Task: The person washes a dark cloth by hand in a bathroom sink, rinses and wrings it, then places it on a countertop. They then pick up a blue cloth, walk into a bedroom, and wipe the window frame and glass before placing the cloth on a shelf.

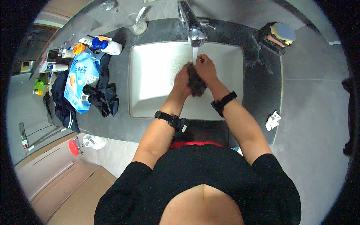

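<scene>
A wet, dark brown cloth item (197, 83), possibly a sock, is bunched between my two hands over the white sink basin (149, 81). My left hand (182, 79) grips it from the left side. On the other side, my right hand (206, 69) holds its upper part with curled fingers. Water runs from the chrome faucet (194, 31) in a narrow stream (195, 53) onto the cloth and the fingers. The bunched folds hide the item's full shape, and some fingertips are out of sight. Black straps circle both wrists.
Left of the basin lie a light-blue refill pouch (80, 81) with an orange cap, a white bottle (113, 47) and dark garments (105, 98). A glass cup (138, 27) stands behind. On the right are a sponge holder (271, 42) and crumpled tissue (272, 121).
</scene>
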{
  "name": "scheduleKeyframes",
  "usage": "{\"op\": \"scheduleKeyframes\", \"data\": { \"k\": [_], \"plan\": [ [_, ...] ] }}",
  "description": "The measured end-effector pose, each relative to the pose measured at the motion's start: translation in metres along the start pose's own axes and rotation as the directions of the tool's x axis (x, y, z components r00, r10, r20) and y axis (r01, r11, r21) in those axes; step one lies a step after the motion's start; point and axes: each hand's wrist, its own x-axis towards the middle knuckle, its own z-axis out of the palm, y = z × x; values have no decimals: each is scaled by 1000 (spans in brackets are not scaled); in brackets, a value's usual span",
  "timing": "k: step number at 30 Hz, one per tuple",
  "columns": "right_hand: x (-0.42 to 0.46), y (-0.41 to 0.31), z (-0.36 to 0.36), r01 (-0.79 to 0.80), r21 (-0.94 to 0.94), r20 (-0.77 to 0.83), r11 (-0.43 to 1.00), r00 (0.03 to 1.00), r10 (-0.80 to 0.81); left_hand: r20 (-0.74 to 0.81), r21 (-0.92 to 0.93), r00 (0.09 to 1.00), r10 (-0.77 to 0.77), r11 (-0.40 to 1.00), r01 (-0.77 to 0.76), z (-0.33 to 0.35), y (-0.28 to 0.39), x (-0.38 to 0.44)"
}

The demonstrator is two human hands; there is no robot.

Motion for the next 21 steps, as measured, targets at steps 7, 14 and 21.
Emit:
{"op": "scheduleKeyframes", "data": {
  "k": [7, 14, 21],
  "plan": [
    [-17, 12, 4, 381, -412, -71, 828, 892, -446, 290, 331, 950, 114, 920, -211, -16, 1, 16],
    [-59, -45, 7, 401, -278, -217, 873, 859, -463, 427, -88, 884, 190, 982, -169, -19, 26, -16],
    [0, -10, -22, 241, -306, -106, 921, 953, -284, 331, 39, 942, -59, 998, 49, -22, 51, -28]
  ]
}}
